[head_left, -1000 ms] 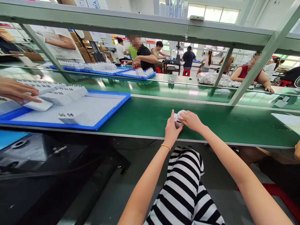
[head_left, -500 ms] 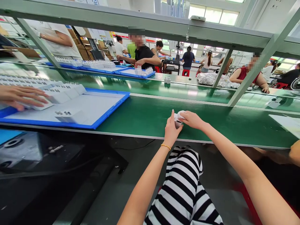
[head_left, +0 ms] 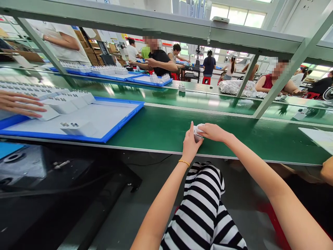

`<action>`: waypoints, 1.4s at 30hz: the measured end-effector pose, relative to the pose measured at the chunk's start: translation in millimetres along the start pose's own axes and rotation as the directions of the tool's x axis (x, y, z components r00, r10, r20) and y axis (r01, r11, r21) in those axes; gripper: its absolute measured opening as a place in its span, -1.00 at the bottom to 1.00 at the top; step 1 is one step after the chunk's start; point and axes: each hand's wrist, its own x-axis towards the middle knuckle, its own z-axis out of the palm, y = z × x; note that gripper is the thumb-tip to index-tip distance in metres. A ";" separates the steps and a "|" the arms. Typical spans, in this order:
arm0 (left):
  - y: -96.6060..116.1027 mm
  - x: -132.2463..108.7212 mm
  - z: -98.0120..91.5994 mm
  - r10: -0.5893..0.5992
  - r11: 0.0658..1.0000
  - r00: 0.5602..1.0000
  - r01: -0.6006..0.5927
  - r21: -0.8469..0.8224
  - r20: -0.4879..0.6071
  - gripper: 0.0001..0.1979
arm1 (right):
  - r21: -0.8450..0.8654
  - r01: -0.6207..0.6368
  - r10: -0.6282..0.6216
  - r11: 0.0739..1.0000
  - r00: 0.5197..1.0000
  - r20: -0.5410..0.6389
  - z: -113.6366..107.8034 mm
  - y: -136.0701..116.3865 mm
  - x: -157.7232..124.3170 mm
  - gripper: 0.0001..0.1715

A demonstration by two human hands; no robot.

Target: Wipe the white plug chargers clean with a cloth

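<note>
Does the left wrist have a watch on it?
No, the left hand, holding a white part, wears only a thin gold bracelet.

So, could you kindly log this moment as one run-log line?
left hand: white plug adapter | right hand: white plug adapter | over: green workbench

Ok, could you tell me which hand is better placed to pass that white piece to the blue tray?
Probably the left hand, which holds the white piece from the side nearer the blue tray; the right hand is farther.

white part (head_left: 198,132), green workbench (head_left: 151,128), blue tray (head_left: 78,138)
</note>
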 end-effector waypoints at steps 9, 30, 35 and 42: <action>3.4 -0.3 -0.7 -0.017 1.000 1.000 0.017 0.014 0.015 -0.06 | -0.031 0.033 -0.032 0.999 0.999 0.030 -1.6 3.5 3.8 -0.70; 8.8 -0.8 -3.4 -0.097 0.995 0.995 0.097 -0.034 0.010 0.00 | -0.149 -0.036 0.045 0.988 0.997 0.062 -9.9 -14.3 1.8 -0.59; 10.0 0.1 -3.9 -0.113 0.993 0.994 0.113 -0.042 -0.001 0.03 | -0.081 -0.062 0.068 0.995 0.995 0.075 -8.8 -14.2 3.7 -0.72; 10.8 -0.4 -5.0 -0.113 0.992 0.994 0.113 -0.057 0.015 0.02 | -0.007 -0.083 0.083 0.997 0.990 0.115 -8.9 -10.1 7.4 -0.73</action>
